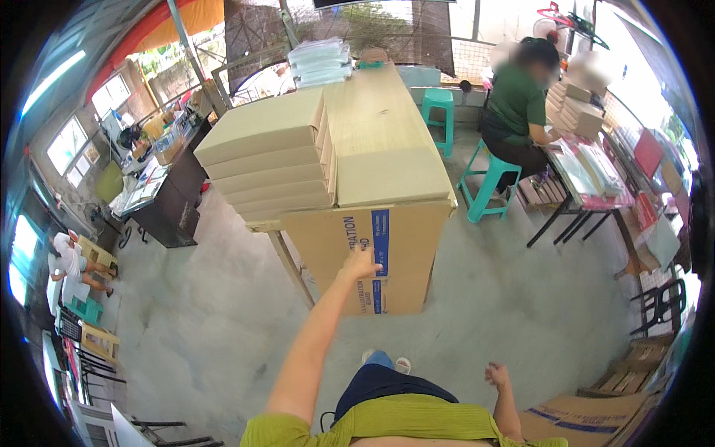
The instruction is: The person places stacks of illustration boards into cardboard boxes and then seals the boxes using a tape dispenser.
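My left hand (361, 263) reaches forward with the arm stretched out, its thumb held apart and nothing visible in it. It is in front of a brown cardboard box (406, 257) with a blue stripe; whether it touches the box I cannot tell. The box stands under the near end of a long wooden table (372, 104). On that end lie a stack of brown paper-wrapped packs (272, 175) and a lower brown pack (391, 177) to its right. My right hand (497, 374) hangs low at my side, fingers loosely bent and apart, holding nothing.
Plastic-wrapped stacks (320, 63) lie at the table's far end. A person (514, 104) in green sits at a side table (596, 175) on the right, on a teal stool (488, 182). A dark desk (167, 197) stands left. Flattened cardboard (585, 413) lies low at right.
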